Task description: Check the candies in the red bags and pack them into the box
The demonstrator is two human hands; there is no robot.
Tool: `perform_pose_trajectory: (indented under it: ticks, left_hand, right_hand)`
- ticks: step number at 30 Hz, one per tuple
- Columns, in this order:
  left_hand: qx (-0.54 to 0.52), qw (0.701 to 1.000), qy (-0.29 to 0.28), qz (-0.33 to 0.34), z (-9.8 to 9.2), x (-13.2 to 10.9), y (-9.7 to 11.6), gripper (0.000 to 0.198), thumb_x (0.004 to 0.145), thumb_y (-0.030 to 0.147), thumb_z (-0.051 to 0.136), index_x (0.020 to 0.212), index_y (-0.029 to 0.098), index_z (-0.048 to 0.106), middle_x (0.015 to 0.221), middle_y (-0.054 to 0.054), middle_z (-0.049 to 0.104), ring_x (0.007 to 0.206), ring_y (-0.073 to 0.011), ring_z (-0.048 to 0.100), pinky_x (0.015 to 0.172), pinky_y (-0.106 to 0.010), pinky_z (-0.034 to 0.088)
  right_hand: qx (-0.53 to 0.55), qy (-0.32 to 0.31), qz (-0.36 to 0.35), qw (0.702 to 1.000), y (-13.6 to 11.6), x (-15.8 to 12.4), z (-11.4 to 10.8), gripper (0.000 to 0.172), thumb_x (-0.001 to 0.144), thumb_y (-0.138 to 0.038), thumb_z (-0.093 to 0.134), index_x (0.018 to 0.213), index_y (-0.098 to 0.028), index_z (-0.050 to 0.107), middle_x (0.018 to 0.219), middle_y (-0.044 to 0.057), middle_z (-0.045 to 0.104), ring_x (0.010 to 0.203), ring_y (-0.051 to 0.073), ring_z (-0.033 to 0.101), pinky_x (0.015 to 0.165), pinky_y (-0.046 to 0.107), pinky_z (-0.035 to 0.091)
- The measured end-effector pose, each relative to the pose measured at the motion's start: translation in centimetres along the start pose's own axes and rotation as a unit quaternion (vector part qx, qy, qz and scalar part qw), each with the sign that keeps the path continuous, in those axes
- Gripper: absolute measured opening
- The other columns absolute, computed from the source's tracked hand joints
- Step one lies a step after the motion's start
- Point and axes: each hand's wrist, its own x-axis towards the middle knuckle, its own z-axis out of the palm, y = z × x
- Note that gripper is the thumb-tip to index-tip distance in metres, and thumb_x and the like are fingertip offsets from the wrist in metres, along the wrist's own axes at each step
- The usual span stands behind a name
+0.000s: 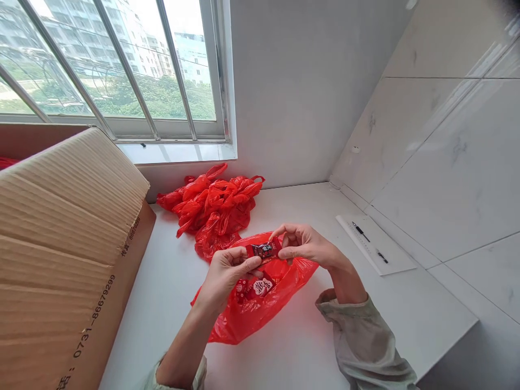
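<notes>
A small red wrapped packet [264, 250] with a dark printed middle is stretched between my two hands. My left hand [229, 273] pinches its left end between thumb and fingers. On its other end, my right hand [303, 245] is closed in a similar pinch. Under both hands an open red plastic bag [244, 327] lies spread on the white table. Inside the bag rests a red printed packet [262, 287] with white lettering on it. The bag's far side is partly hidden by my hands.
Crumpled red plastic bags [215, 203] are heaped at the back, below the barred window. A large cardboard box [60, 244] with raised flaps takes up the left. On the right, two black pens [361, 231] and a ruler lie on a white sheet [394, 262] near the tiled wall.
</notes>
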Motion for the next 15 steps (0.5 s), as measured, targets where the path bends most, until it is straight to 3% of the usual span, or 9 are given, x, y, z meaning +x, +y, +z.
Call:
perform_pose_trajectory:
  ticks: [5,11,15]
  left_hand:
    - [0.008,1.0,0.007,0.024,0.08,-0.02,0.12,0.038,0.069,0.04,0.083,0.058,0.015,0.056,0.058,0.003,0.06,0.057,-0.0126,0.064,0.057,-0.019,0.047]
    - [0.044,0.996,-0.028,0.067,0.17,-0.15,0.09,0.028,0.077,0.039,0.078,0.093,0.016,0.072,0.092,-0.007,0.074,0.087,-0.0231,0.07,0.076,-0.027,0.055]
    - [-0.003,0.996,-0.001,0.087,0.29,-0.17,0.09,0.027,0.075,0.036,0.081,0.092,0.017,0.075,0.092,-0.007,0.077,0.084,-0.023,0.072,0.076,-0.028,0.058]
  right_hand:
    - [-0.009,0.005,-0.008,1.0,-0.27,-0.07,0.26,0.028,0.076,-0.023,0.076,0.101,-0.018,0.065,0.063,-0.004,0.063,0.059,0.012,0.06,0.062,0.026,0.046]
    - [-0.038,0.028,-0.036,0.998,-0.65,-0.23,0.64,0.025,0.078,-0.018,0.071,0.102,-0.019,0.066,0.064,-0.004,0.064,0.06,0.011,0.059,0.063,0.026,0.045]
    - [-0.059,0.017,-0.049,0.997,-0.86,-0.35,0.81,0.023,0.077,-0.018,0.071,0.099,-0.02,0.067,0.066,-0.004,0.064,0.063,0.012,0.06,0.063,0.026,0.045]
